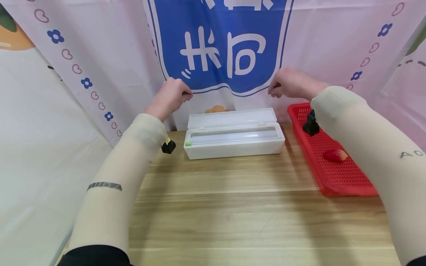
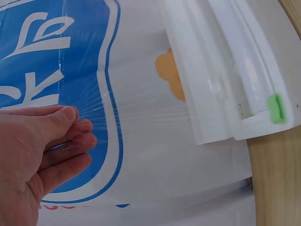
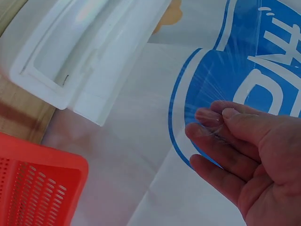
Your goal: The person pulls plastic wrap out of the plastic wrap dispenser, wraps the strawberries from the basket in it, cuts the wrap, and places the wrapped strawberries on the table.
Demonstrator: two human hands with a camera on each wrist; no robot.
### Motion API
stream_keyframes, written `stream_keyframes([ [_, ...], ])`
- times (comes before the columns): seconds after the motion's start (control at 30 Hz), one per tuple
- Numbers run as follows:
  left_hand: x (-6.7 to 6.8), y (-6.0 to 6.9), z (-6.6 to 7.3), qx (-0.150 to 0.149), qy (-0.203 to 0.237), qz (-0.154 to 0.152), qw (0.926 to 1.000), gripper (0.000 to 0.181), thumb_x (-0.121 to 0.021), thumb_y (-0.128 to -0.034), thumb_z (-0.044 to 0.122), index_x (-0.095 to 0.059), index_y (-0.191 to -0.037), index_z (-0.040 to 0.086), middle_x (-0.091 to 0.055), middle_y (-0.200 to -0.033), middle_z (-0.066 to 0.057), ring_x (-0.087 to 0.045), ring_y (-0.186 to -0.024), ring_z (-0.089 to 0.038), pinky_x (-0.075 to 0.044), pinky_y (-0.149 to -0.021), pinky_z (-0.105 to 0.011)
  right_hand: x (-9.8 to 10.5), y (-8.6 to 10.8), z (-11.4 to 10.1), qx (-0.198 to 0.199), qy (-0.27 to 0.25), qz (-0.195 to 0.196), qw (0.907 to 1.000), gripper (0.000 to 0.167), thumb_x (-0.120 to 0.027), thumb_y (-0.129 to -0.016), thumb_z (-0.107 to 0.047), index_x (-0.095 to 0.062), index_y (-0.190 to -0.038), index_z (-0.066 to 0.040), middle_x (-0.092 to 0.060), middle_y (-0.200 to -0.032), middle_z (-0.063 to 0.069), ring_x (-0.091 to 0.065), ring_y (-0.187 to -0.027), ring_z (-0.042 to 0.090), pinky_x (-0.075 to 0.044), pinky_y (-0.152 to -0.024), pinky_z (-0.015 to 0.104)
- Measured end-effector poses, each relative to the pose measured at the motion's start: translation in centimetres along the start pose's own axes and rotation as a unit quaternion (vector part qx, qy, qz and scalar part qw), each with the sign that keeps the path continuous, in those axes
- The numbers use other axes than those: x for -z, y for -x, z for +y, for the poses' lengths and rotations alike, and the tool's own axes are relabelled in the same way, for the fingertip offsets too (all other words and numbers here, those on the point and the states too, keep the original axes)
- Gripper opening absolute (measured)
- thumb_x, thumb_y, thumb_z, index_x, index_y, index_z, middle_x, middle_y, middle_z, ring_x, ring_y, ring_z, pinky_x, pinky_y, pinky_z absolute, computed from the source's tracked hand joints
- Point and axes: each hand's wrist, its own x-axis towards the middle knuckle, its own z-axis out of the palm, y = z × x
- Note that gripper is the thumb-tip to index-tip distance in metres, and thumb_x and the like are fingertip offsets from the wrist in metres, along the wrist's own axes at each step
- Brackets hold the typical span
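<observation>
Clear cling film (image 2: 96, 113) is stretched between my two raised hands, showing as fine creases that fan out from the fingertips. My left hand (image 1: 171, 96) pinches one corner between thumb and index finger. Opposite it, my right hand (image 1: 294, 84) pinches the other corner; in the right wrist view, film (image 3: 212, 94) puckers at its fingertips. Below and between the hands stands a white cling film box (image 1: 234, 150), its lid (image 1: 233, 119) tipped back. A pale roll (image 1: 233, 136) lies inside. At the box's left end sits a green tab (image 2: 276, 108). The film's lower edge is hard to make out.
To the right, a red plastic basket (image 1: 309, 166) holds a red fruit-like piece (image 1: 335, 155), partly behind my right forearm. A printed cloth (image 1: 223, 85) hangs behind the box. Wooden tabletop (image 1: 233, 214) lies in front.
</observation>
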Motion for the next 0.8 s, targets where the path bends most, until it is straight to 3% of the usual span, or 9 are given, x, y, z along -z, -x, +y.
stream_keyframes([
  [0.27,1.9,-0.3,0.6,-0.001,-0.007,0.025,0.9997,0.022,-0.059,-0.0985,0.011,-0.074,-0.113,0.004,-0.072,-0.117,-0.016,-0.068,-0.104,-0.03,-0.057,-0.095,-0.042,2.0,0.0,-0.5,0.021,0.038,0.04,0.9983,0.024,-0.058,-0.098,-0.006,-0.07,-0.116,0.002,-0.071,-0.108,0.025,-0.068,-0.095,0.033,-0.058,-0.091,0.046],
  [0.43,2.9,-0.3,1.1,0.016,-0.002,0.041,0.999,0.025,-0.057,-0.0997,0.014,-0.072,-0.118,0.006,-0.07,-0.123,-0.016,-0.067,-0.111,-0.031,-0.056,-0.098,-0.042,2.9,0.1,-0.8,0.021,0.038,0.061,0.9972,0.024,-0.057,-0.098,-0.006,-0.069,-0.117,0.004,-0.07,-0.11,0.027,-0.067,-0.097,0.037,-0.057,-0.092,0.05],
  [0.8,4.6,-0.5,1.8,0.035,0.017,0.109,0.9933,0.027,-0.053,-0.1018,0.016,-0.071,-0.119,0.006,-0.07,-0.123,-0.014,-0.066,-0.116,-0.029,-0.052,-0.104,-0.04,5.0,0.6,-1.4,0.017,0.043,0.118,0.9919,0.027,-0.054,-0.1,-0.007,-0.067,-0.12,0.006,-0.067,-0.113,0.03,-0.065,-0.102,0.041,-0.053,-0.098,0.054],
])
